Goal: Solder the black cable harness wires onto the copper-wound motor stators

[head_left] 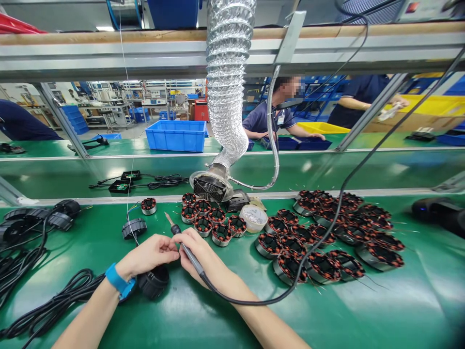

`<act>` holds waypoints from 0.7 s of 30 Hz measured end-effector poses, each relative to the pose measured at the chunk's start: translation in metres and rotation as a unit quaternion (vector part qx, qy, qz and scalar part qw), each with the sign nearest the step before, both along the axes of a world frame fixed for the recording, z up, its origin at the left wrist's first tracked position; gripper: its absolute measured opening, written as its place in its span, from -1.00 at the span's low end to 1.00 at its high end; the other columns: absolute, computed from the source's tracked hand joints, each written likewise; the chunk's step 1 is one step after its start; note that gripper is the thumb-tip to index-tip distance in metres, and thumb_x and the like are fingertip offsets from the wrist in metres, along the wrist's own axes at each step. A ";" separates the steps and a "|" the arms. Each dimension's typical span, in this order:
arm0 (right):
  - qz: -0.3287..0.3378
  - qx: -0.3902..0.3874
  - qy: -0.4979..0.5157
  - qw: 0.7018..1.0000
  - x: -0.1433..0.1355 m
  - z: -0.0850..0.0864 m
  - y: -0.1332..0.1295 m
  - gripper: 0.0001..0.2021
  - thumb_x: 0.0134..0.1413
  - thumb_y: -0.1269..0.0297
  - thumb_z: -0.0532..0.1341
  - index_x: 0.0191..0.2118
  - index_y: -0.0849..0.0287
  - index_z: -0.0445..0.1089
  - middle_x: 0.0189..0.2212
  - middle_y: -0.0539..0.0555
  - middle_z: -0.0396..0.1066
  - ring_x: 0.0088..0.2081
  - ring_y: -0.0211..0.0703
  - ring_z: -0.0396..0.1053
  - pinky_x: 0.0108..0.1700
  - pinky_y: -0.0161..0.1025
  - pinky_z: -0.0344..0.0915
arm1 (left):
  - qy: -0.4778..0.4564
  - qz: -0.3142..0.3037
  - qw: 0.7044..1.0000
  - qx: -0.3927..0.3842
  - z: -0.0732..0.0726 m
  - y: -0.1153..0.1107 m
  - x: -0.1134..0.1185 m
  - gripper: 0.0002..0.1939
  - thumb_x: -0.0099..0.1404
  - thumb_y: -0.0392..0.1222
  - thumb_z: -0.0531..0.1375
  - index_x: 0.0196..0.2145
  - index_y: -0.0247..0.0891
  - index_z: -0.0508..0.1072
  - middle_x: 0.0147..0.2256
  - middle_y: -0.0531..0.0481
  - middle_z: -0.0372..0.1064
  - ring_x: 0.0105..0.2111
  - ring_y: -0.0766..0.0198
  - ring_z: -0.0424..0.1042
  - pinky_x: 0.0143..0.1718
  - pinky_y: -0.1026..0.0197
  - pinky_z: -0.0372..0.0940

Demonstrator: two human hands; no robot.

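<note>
My right hand point(198, 254) is closed around a soldering iron point(192, 257), whose copper-coloured tip points up and to the left. The fingertips of my left hand point(152, 254) are pinched together and meet my right fingers; what they hold, if anything, is too small to make out. Under my left hand sits a black round housing point(154, 282), partly covered by it. Another black round part point(134, 228) lies just beyond, with thin solder wire point(125, 63) hanging down in front of it. A single copper-wound stator point(148, 206) stands behind.
Several stators point(323, 266) fill the right, more point(221, 234) stand at the centre by a round tub point(253, 218). A fume duct point(232, 72) hangs above. Black cables point(69, 295) lie left. The iron's cord crosses the right side. Other people work beyond.
</note>
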State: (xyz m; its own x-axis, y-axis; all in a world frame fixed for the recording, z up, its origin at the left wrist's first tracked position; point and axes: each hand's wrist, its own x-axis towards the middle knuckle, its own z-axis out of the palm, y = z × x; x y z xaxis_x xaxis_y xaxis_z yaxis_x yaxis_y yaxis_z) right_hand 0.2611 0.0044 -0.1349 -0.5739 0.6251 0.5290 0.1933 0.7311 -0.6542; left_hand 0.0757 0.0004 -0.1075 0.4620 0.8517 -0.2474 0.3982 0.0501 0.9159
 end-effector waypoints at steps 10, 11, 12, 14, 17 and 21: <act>-0.008 0.003 -0.002 1.000 -0.001 -0.001 0.001 -0.57 0.06 0.61 0.06 0.02 0.08 0.27 -0.20 0.06 0.23 -0.25 -0.23 0.30 -0.17 -0.31 0.30 | -0.056 0.028 0.994 -0.093 -0.009 0.003 -0.006 -0.61 0.12 0.11 0.27 -0.49 -0.30 0.33 -0.57 0.14 0.19 -0.64 0.48 -0.06 -0.60 0.30 -0.17; -0.012 0.009 -0.007 1.000 -0.002 -0.003 0.001 -0.59 0.08 0.60 0.05 0.02 0.08 0.27 -0.20 0.07 0.23 -0.24 -0.22 0.31 -0.16 -0.31 0.31 | -0.076 0.035 0.990 -0.110 -0.011 0.003 -0.007 -0.60 0.12 0.12 0.27 -0.49 -0.31 0.34 -0.57 0.13 0.21 -0.66 0.50 -0.08 -0.61 0.30 -0.19; -0.016 0.014 -0.013 1.000 -0.003 -0.005 0.000 -0.60 0.10 0.59 0.04 0.01 0.08 0.28 -0.20 0.07 0.23 -0.24 -0.22 0.31 -0.16 -0.30 0.31 | -0.093 0.041 0.987 -0.123 -0.013 0.004 -0.007 -0.59 0.12 0.13 0.27 -0.49 -0.32 0.35 -0.58 0.13 0.22 -0.68 0.51 -0.08 -0.62 0.30 -0.20; -0.026 0.024 -0.018 0.999 -0.004 -0.009 -0.001 -0.62 0.13 0.57 0.03 0.01 0.08 0.29 -0.21 0.07 0.22 -0.25 -0.21 0.32 -0.17 -0.30 0.32 | -0.116 0.052 0.982 -0.139 -0.016 0.004 -0.006 -0.59 0.11 0.11 0.29 -0.50 -0.34 0.36 -0.59 0.13 0.22 -0.69 0.54 -0.09 -0.63 0.31 -0.21; -0.042 0.016 0.005 0.999 -0.002 -0.013 -0.002 -0.63 0.14 0.56 0.04 0.02 0.07 0.29 -0.20 0.07 0.22 -0.28 -0.23 0.34 -0.18 -0.30 0.33 | -0.123 0.065 0.980 -0.144 -0.020 0.005 -0.006 -0.63 0.09 0.04 0.31 -0.50 -0.35 0.38 -0.60 0.13 0.24 -0.71 0.56 -0.08 -0.65 0.33 -0.22; -0.051 -0.036 0.074 0.995 0.004 -0.010 -0.001 -0.62 0.08 0.57 0.11 -0.01 0.07 0.27 -0.19 0.04 0.23 -0.29 -0.27 0.37 -0.15 -0.30 0.35 | -0.120 0.082 0.978 -0.147 -0.022 0.006 -0.007 -0.67 0.09 0.00 0.31 -0.47 -0.36 0.41 -0.58 0.10 0.30 -0.72 0.57 -0.07 -0.66 0.34 -0.21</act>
